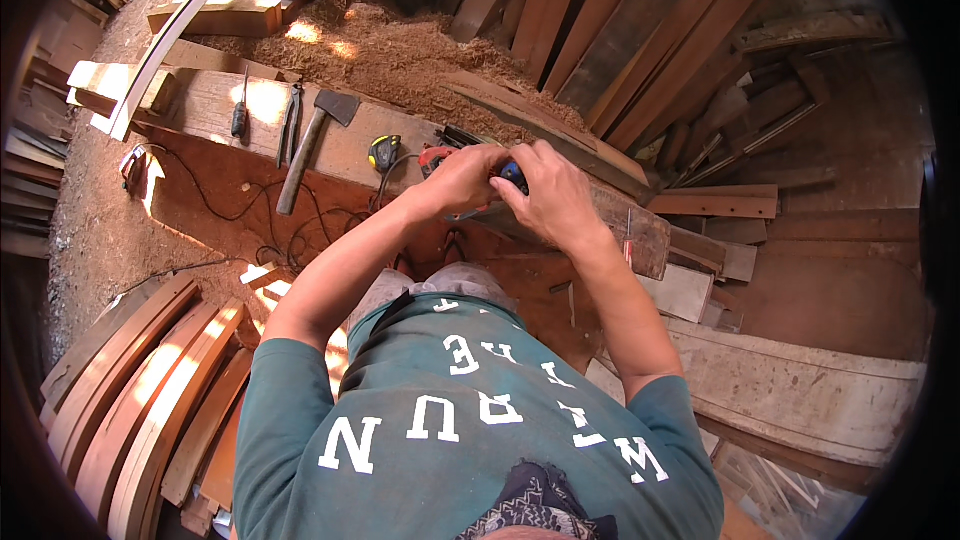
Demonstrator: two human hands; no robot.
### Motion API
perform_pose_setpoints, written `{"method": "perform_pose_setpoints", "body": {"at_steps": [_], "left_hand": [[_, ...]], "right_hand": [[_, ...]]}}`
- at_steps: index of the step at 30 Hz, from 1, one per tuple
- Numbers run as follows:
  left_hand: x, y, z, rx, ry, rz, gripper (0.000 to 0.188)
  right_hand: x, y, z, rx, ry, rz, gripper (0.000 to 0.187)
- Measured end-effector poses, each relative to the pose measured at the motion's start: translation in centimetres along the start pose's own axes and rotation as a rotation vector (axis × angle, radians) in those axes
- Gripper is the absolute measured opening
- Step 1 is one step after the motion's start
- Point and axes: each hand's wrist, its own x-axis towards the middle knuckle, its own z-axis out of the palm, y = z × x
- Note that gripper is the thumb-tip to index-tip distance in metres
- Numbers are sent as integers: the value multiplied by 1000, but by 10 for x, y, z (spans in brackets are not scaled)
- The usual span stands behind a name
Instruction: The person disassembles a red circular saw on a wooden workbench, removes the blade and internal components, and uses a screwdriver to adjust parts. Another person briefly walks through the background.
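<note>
Both my hands are together over a wooden plank bench point(385, 125) in front of me. My left hand point(468, 180) is closed around part of a red corded power tool point(432, 161), whose exact kind is hidden by my fingers. In my right hand point(555, 192), the fingers curl around a rounded blue piece point(513, 177) beside the left fingertips. Whether the blue piece belongs to the red tool, I cannot tell. Just left of the tool lies a yellow and black tape measure point(383, 153).
Along the bench lie a hatchet point(318, 145), pincers point(290, 125) and a screwdriver point(239, 118). A black cable point(265, 195) tangles below its near edge. Another screwdriver point(628, 240) is at the right. Curved boards point(150, 390) stack at lower left; sawdust point(400, 60) heaps behind.
</note>
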Motion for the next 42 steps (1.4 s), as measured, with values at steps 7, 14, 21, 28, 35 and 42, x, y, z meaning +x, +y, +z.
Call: {"method": "perform_pose_setpoints", "body": {"at_steps": [7,14,21,28,35,42], "left_hand": [[-1,0,0,1,-121,-19,39],[0,-1,2,21,48,161,35],[-1,4,0,55,81,119,35],[3,8,-11,75,-138,20,35],[-1,8,-4,-2,-72,36,35],[-8,17,-3,14,76,144,39]], "right_hand": [[2,25,8,158,-22,-343,21],[2,22,6,78,-115,-185,26],[8,-3,-6,43,-145,35,29],[4,2,-4,149,-19,-189,26],[5,23,6,174,5,-347,25],[2,13,1,112,-86,-136,25]]}}
